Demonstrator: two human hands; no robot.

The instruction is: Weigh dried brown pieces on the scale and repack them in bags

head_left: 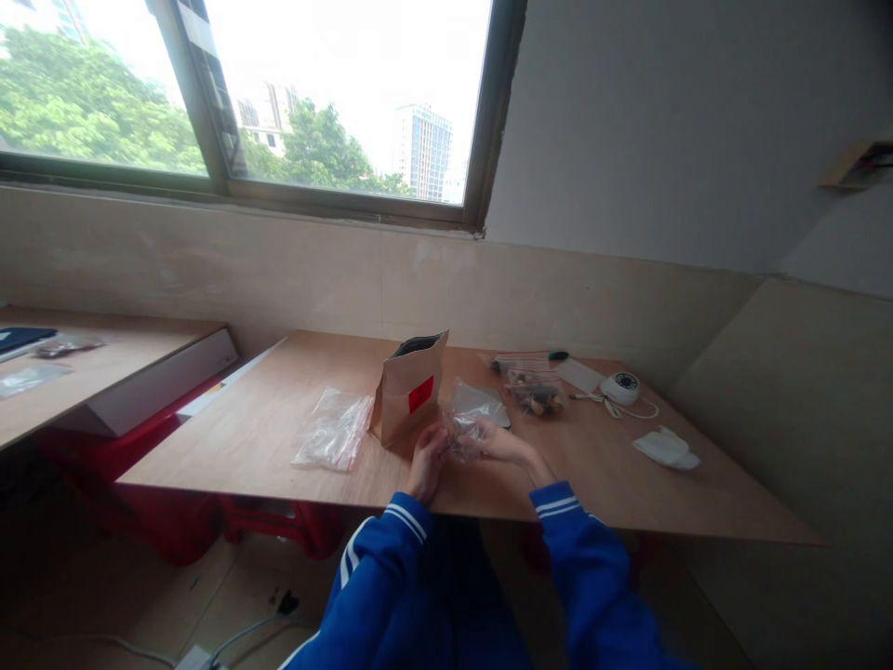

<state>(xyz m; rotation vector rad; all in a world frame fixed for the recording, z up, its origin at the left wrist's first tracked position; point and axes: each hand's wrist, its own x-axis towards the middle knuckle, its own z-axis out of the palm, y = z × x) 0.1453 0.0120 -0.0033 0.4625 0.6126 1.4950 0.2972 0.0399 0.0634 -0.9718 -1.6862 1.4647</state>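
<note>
So the clear plastic bag [461,435] was right between both hands, near the front edge of the desk [244,437]. The left hand [428,454] had its fingers pinched on the bag's left side, and the right hand [494,441] gripped the other side (too crumpled to make out a long axis, sorry). The brown paper bag [408,405] stood upright with its top open, long axis vertical, just beyond and left of the clear bag, so the left hand was nearer. The desk was plain wood, with flat plastic bags [333,433] on the left and filled bags [539,395] on the right. Big bright window [349,93] behind, pale walls.
</note>
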